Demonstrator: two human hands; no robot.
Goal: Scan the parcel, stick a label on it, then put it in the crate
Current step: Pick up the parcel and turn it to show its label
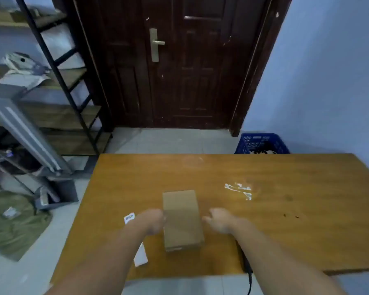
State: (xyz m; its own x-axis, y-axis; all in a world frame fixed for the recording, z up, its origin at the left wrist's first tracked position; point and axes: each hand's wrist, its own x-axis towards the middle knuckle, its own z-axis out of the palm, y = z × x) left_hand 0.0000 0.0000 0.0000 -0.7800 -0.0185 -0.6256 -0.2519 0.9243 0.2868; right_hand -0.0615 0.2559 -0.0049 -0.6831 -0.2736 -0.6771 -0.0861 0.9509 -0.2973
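A plain brown cardboard parcel (182,219) lies flat on the wooden table (264,220), near its front middle. My left hand (152,220) rests against the parcel's left side, fingers curled. My right hand (218,220) hovers just right of the parcel with fingers apart, a small gap between them. A small barcode label (129,217) lies on the table left of my left wrist. The blue plastic crate (262,143) stands on the floor beyond the table's far right edge. A black scanner with a cable (246,267) is mostly hidden under my right forearm.
A white paper sheet (141,255) lies under my left forearm. Torn tape residue (239,189) marks the table right of the parcel. A metal shelf rack (58,99) stands at left, a dark wooden door (168,60) straight ahead, green cloth (13,226) on the floor.
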